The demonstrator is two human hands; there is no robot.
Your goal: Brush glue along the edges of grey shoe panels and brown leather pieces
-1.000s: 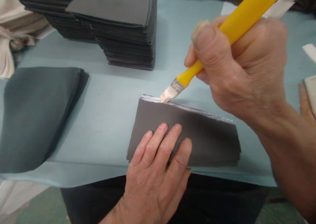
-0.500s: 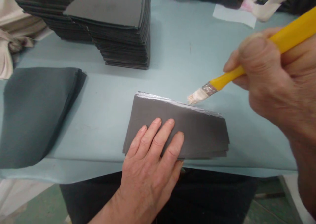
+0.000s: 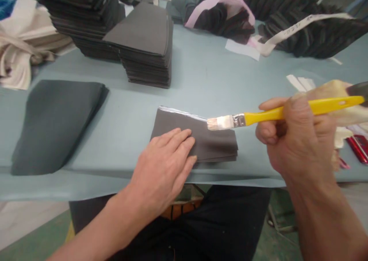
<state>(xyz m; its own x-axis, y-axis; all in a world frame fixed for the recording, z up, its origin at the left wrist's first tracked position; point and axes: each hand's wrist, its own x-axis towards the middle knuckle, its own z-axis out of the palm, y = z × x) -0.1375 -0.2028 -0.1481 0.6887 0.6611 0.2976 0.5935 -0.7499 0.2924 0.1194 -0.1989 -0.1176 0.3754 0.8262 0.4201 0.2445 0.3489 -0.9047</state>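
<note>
My left hand (image 3: 165,159) lies flat, fingers stretched out, on a small pile of dark grey sheets (image 3: 215,144) near the table's front edge. A white, wet-looking strip runs along the far edge of these sheets. In my right hand (image 3: 299,134) is a yellow-handled paintbrush (image 3: 258,116), held between thumb and fingers. Its bristles are coated white and lie over the far edge of the pile, right of my left hand. Whether the bristles press on the sheets I cannot tell.
A tall stack of dark sheets (image 3: 149,67) stands at the back left. Another dark pile (image 3: 57,127) lies at the left. Crumpled beige cloth (image 3: 25,50), a pink-edged dark bundle (image 3: 221,17) and dark pieces (image 3: 310,35) lie farther back. A red object (image 3: 358,148) is at the right.
The view has shifted and shows more of the table. The paintbrush has turned nearly level, and its bristles have moved onto the sheets' far edge. My left hand still rests on the sheets.
</note>
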